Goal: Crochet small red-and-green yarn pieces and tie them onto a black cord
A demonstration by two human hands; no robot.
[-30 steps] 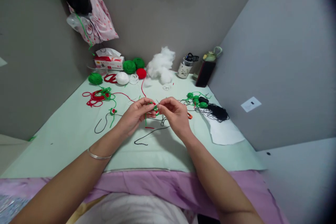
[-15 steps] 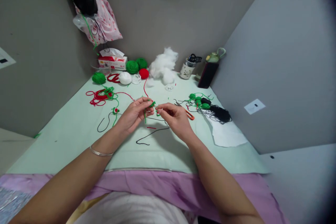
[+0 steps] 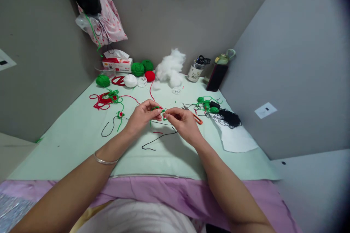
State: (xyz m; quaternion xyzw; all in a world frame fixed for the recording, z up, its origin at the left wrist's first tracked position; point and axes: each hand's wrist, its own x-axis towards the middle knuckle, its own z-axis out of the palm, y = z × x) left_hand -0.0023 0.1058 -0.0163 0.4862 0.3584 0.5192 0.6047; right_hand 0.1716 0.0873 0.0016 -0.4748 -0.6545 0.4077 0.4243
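Observation:
My left hand (image 3: 140, 117) pinches a small green and red crocheted piece (image 3: 156, 108) between thumb and fingers, over the middle of the table. My right hand (image 3: 183, 123) is closed at the piece's right edge, its thumb and forefinger pressed together; what they grip is too small to make out. Just under the right fingertips shows another little green, red and white piece (image 3: 164, 116), partly hidden. A loose black thread (image 3: 158, 138) and a short red strand (image 3: 158, 132) lie below the hands. Left of them sits a similar small piece (image 3: 120, 115) with green and black tails.
Tangled red yarn (image 3: 105, 99) lies at left. Behind stand a tissue box (image 3: 117, 65), green yarn balls (image 3: 137, 69), a red ball (image 3: 150, 76) and white stuffing (image 3: 171, 69). Orange-handled scissors (image 3: 198, 119), black yarn (image 3: 229, 118) and a phone (image 3: 217, 77) are at right.
My left fingers have turned the crocheted piece, so more red shows and it lies flatter. The hands have come closer together, fingertips almost meeting at the piece.

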